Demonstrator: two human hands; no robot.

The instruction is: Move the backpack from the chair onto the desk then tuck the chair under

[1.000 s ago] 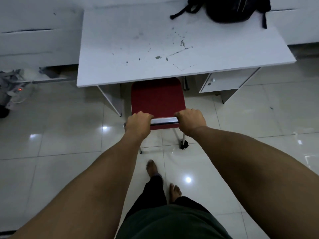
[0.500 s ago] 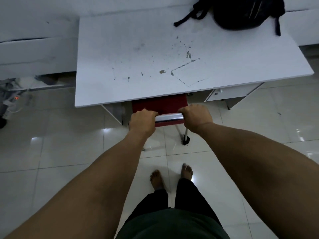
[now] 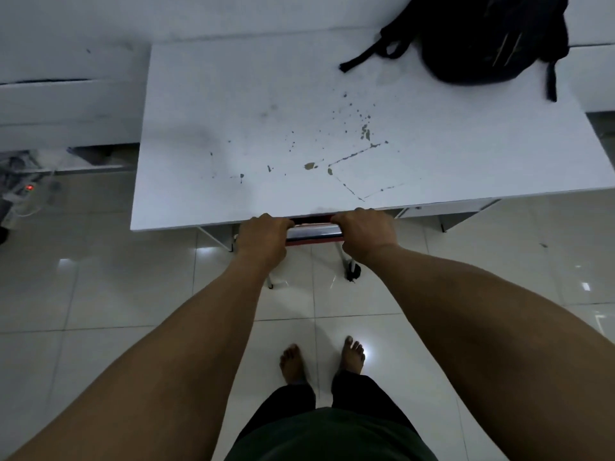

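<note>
A black backpack [image 3: 482,38] lies on the far right corner of the white desk [image 3: 233,128], its straps trailing onto the top. The red chair [image 3: 312,232] is almost wholly under the desk; only its metal back rail and a strip of red show at the desk's front edge. My left hand [image 3: 264,239] grips the rail's left end and my right hand [image 3: 364,232] grips its right end. Two chair legs stick out onto the floor below my hands.
A drawer unit [image 3: 442,211] sits under the desk's right side. A power strip with a red light [image 3: 30,188] and cables lie on the tiled floor at left. White cabinets run along the back wall. My bare feet [image 3: 322,361] stand behind the chair.
Both hands have pushed the chair forward; its red seat, visible before, is now hidden under the desk. I have stepped closer to the desk.
</note>
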